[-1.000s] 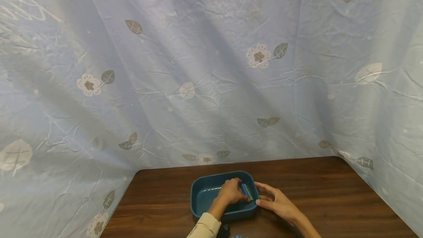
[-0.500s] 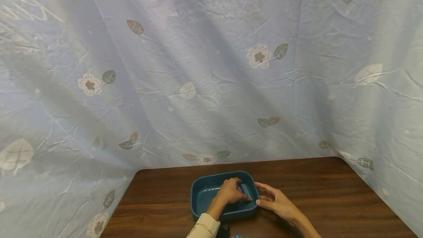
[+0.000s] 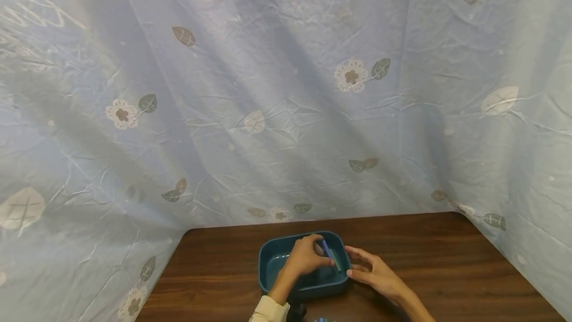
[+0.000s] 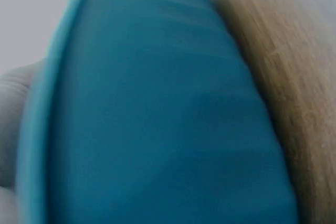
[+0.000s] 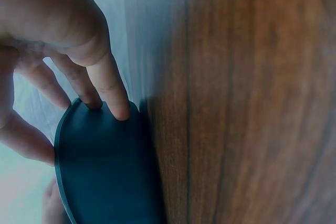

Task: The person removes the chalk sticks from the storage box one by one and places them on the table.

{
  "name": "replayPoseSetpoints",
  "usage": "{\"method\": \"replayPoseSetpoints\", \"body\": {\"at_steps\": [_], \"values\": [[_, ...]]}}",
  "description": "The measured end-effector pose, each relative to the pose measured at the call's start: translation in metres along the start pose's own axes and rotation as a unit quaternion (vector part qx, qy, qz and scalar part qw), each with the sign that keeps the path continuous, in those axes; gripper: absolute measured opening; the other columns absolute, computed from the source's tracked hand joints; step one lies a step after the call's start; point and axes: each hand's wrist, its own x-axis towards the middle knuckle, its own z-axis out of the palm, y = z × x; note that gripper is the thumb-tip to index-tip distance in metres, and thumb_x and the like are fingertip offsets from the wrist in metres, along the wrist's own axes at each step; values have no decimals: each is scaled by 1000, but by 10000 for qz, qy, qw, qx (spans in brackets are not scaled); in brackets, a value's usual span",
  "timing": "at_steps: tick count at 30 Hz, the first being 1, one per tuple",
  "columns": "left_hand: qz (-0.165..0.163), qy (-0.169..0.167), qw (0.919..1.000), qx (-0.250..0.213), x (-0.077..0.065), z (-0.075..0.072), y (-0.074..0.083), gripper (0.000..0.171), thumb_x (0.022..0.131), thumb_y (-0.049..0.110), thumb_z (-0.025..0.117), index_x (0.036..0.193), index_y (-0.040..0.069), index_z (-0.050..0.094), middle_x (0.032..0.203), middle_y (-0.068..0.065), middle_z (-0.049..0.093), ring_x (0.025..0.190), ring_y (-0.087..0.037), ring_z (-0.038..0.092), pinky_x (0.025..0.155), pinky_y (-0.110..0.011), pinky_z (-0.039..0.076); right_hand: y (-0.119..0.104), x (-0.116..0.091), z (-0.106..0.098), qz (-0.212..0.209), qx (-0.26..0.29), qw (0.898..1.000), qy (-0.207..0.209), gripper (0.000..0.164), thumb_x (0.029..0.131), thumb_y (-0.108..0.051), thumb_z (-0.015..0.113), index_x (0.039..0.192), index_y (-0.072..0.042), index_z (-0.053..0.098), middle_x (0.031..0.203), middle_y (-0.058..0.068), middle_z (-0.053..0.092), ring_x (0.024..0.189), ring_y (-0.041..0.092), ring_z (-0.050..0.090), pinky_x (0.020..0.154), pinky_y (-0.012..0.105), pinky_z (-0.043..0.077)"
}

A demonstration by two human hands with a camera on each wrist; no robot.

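Observation:
A dark teal rectangular box [image 3: 268,277] with rounded corners stands on the wooden table in the head view. Reaching inside it, my left hand [image 3: 303,258] pinches a slim blue stick [image 3: 327,249] between thumb and fingers. A green stick [image 3: 337,263] lies just right of it, by the box's right end. My right hand [image 3: 374,273] touches the outside of that end with its fingertips, thumb at the rim, fingers loosely spread. In the right wrist view its fingers [image 5: 107,85] meet the outer wall. The left wrist view is mostly filled by the box's outer side [image 4: 157,108].
Several small blue pieces [image 3: 322,320] show at the bottom edge of the head view. A black object [image 3: 296,312] sits by the left cuff. The brown table [image 3: 214,267] is bounded by a patterned blue-grey cloth [image 3: 286,163] behind and at both sides.
My left hand has risen a little and moved slightly away and left, bringing the blue stick up with it, apart from the green one. The right hand and the box have stayed put.

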Motion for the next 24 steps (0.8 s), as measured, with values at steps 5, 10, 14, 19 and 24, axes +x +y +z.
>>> {"method": "replayPoseSetpoints", "body": {"at_steps": [5,10,14,19,24], "values": [[80,-34,9998,-175,-11,-11,5,75,81,31,95,143,1,65,95,-3,77,75,-8,65,69,-32,56,1,1,0,21,-12,10000,93,76,108,-14,65,167,7,22,168,41,23,146,57,48,106,28,57],[189,-134,9987,-443,-27,-20,12,77,83,32,94,147,3,61,102,-3,77,73,-7,64,66,-28,54,1,1,1,58,-32,9999,104,76,108,-14,65,167,7,22,168,41,23,146,58,47,106,27,57],[282,-263,9974,-601,-40,-26,18,77,85,32,93,149,5,59,104,-1,75,72,-5,64,65,-25,54,0,1,1,59,-20,9999,113,76,108,-14,65,166,7,23,167,41,25,146,57,48,105,27,57],[422,-399,9963,-637,-58,-30,26,77,86,34,93,150,7,59,105,2,75,72,-3,65,66,-23,55,1,1,0,34,-16,9999,120,75,107,-14,65,166,7,24,167,41,26,145,57,49,105,27,57],[667,-467,9949,-592,-72,-30,31,75,85,33,93,148,8,61,102,6,74,72,1,63,67,-21,54,1,1,-1,21,-86,9999,88,75,108,-14,64,166,7,23,168,41,25,145,58,48,105,29,57]]}}
